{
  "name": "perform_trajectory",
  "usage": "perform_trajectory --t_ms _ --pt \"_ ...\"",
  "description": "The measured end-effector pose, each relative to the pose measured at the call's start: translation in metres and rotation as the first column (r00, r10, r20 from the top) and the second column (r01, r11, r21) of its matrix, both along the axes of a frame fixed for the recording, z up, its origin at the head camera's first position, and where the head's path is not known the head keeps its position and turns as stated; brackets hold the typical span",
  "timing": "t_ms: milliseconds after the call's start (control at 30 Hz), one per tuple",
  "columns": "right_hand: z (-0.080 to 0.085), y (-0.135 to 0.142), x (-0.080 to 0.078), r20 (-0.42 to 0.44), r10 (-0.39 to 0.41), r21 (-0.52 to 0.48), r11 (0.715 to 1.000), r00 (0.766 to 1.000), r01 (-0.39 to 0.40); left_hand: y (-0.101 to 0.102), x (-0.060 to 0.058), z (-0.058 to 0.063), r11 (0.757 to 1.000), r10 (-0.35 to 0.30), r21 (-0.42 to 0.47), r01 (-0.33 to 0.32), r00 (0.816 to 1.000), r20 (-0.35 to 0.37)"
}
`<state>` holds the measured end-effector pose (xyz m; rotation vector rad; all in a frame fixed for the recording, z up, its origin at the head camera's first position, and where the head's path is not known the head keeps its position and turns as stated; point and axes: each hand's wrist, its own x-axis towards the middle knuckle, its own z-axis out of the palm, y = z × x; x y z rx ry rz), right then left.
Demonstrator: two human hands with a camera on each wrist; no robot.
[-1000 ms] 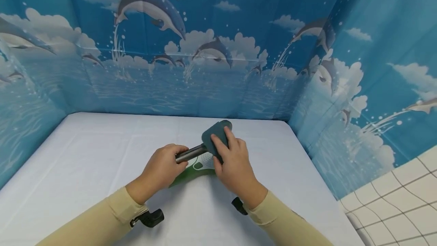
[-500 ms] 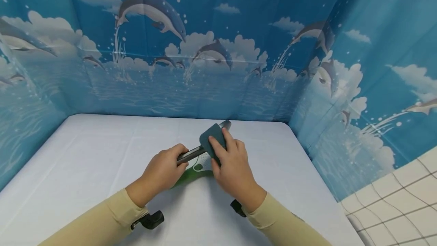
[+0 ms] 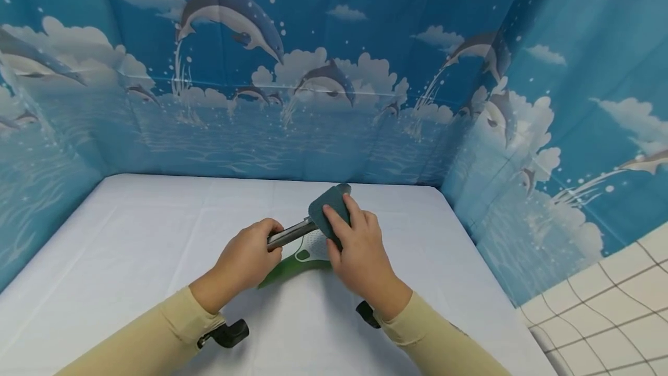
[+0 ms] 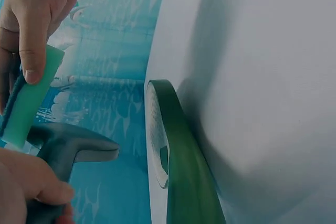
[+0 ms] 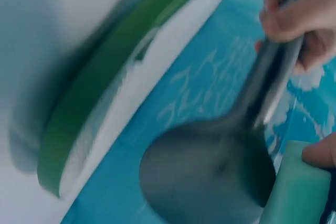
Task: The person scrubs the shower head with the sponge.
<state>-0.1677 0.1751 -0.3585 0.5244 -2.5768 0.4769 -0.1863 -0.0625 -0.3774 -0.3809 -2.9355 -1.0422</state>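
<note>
My left hand (image 3: 245, 260) grips the handle of a metal scoop (image 3: 291, 234), which points up and to the right. The scoop's broad rounded head (image 5: 205, 171) shows in the right wrist view. A sponge (image 4: 37, 95) of green foam with a dark scouring layer is held in my right hand (image 3: 361, 260). In the head view the sponge's dark side faces up and covers most of the scoop head. Beneath the scoop lies a curved green-rimmed board (image 3: 289, 271) with a white dotted face, partly hidden by the right hand.
A white-covered table (image 3: 156, 237) carries the board. Blue dolphin-print curtains (image 3: 292, 132) enclose its back and sides. White tiles (image 3: 610, 300) show at the lower right. Black wrist devices (image 3: 232, 333) hang under both sleeves.
The right hand slid the sponge along the scoop head toward the handle, baring the tip, then back toward the tip. The left hand keeps its grip on the handle, shifting slightly.
</note>
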Motion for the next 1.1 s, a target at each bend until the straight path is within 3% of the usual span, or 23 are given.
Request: perform_trajectory --t_ms 167,300,433,600,667,767,900,1100 --pt "0.004 0.01 -0.012 -0.007 -0.088 -0.073 0.994 0.996 0.087 0.0 0.003 0.0 0.997 -0.036 -0.072 0.036 0.999 0.002" --pt "0.0 0.006 -0.008 0.01 -0.049 -0.071 0.996 0.999 0.049 -0.002 0.007 0.001 0.992 -0.077 -0.106 0.074 0.997 -0.027" --pt "0.0 0.002 -0.002 -0.004 0.007 -0.125 0.992 1.0 -0.008 -0.005 0.005 0.006 0.996 -0.081 -0.047 0.08 0.997 -0.021" --pt "0.005 0.006 -0.007 -0.059 -0.043 -0.202 0.979 0.997 0.03 -0.007 0.003 0.01 0.994 -0.071 0.084 0.064 0.995 0.076" --pt "0.003 0.006 -0.007 -0.076 -0.049 -0.202 0.979 0.996 0.033 -0.007 0.002 0.011 0.99 -0.072 0.125 0.059 0.993 0.098" --pt "-0.001 0.002 -0.003 -0.097 0.006 -0.139 0.99 0.995 -0.019 -0.007 0.001 0.012 0.984 -0.068 0.173 0.047 0.991 0.118" --pt "-0.006 -0.001 0.0 -0.121 0.066 -0.082 0.994 0.99 -0.076 -0.006 -0.001 0.011 0.982 -0.045 0.188 0.021 0.991 0.124" --pt "-0.002 0.006 -0.009 -0.142 -0.013 -0.179 0.984 0.99 -0.013 -0.005 0.0 0.01 0.985 -0.017 0.172 -0.002 0.994 0.106"
